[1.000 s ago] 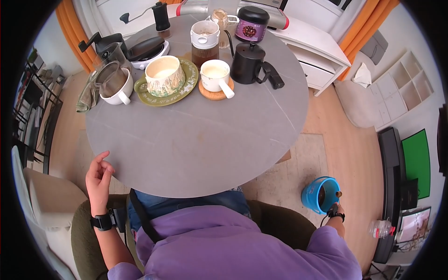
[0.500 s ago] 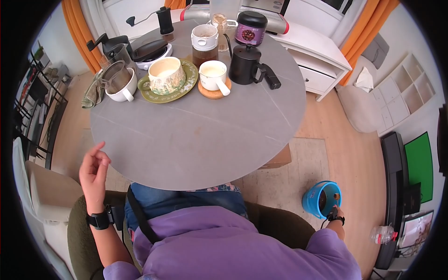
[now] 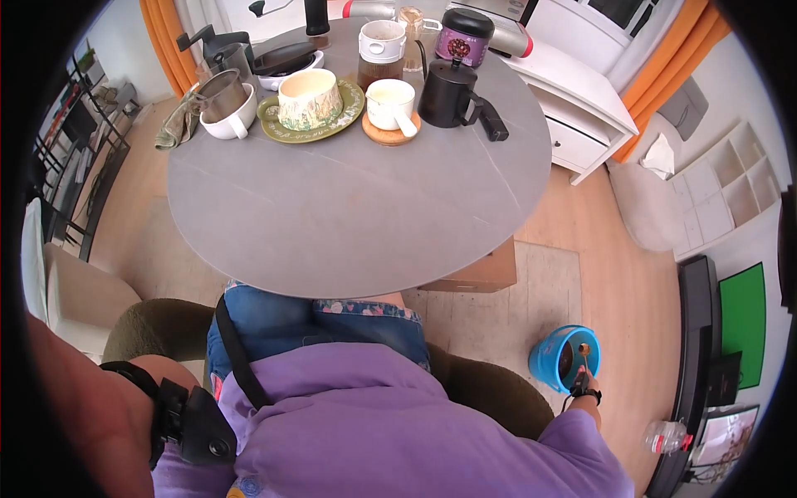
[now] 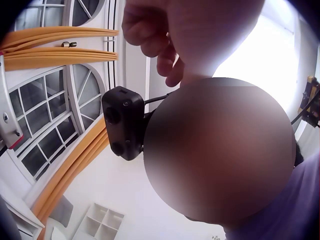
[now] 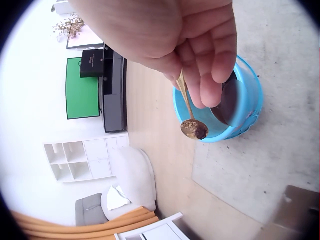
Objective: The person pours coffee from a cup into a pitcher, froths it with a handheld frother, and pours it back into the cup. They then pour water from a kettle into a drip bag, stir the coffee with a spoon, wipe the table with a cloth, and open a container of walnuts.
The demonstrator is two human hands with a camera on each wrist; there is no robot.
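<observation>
My right hand (image 5: 200,45) grips a gold-coloured spoon (image 5: 194,129) by its handle, thumb against it. Dark wet residue clings to the bowl of the spoon, which hangs over the rim of a blue bucket (image 5: 252,95). Inside the bucket is something dark. In the head view this bucket (image 3: 544,363) stands on the floor to my right. My left hand (image 4: 175,35) is raised close to my head, its fingers loosely curled, with nothing seen in them. The head view shows only its wrist and forearm, large at the left edge.
Across the back of the grey table (image 3: 349,216) stand a green plate (image 3: 357,104) with a textured cup (image 3: 310,100), a white handled cup (image 3: 390,104), a black kettle (image 3: 448,98) and a dark jar (image 3: 465,37). Beneath it is a cardboard box (image 3: 481,270). A plastic bottle (image 3: 664,436) is at far right.
My left hand has risen from beside the table's left edge to near my head. The right hand stays at the bucket, and the spoon's bowl has shifted slightly left. The head view has tilted down.
</observation>
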